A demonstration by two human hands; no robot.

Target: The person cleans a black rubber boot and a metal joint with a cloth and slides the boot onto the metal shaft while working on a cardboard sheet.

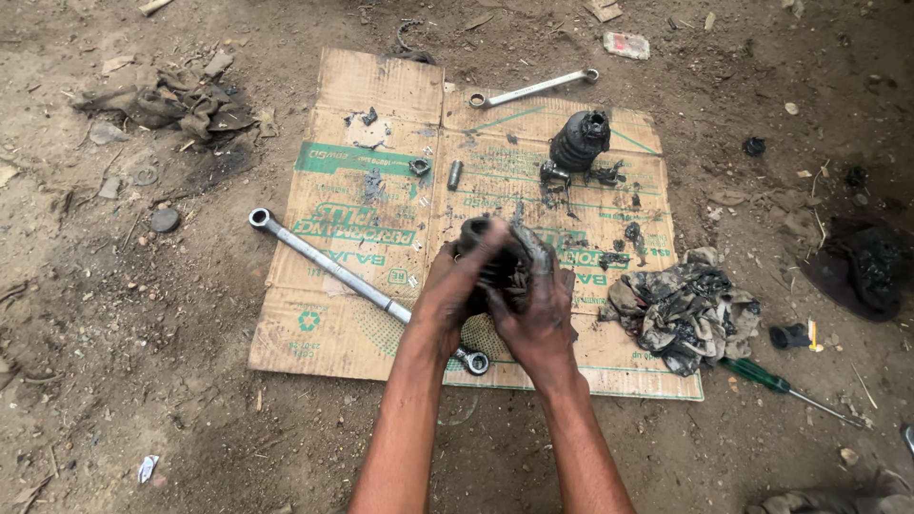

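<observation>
Two greasy hands meet over the middle of a flattened cardboard sheet [371,328], creased and oil-stained, laid on bare dirt. Left hand [455,286] and right hand [535,314] both wrap a black, ribbed, roundish part [500,255], prob. rubber w/ metal inside; fingers curl tight round it, so each hand is closed on the part, held just above the cardboard's centre. Grease coats it, detail is hard to read.

A long steel wrench [338,271], smooth and shiny w/ ring ends, lies diagonally across the sheet's left half, its lower end under the left wrist. A shorter silver spanner [533,88] sits at the top edge. Near the top right stands a second black ribbed boot [579,141], cone-like, w/ small dark metal bits beside it. A small grey cylinder [455,174] lies nr the centre fold. A crumpled rag [685,309], blackened and limp, rests on the sheet's right edge; a green-handled screwdriver [783,385] lies on the dirt below it. More dirty cloth [176,100] is heaped at upper left.
</observation>
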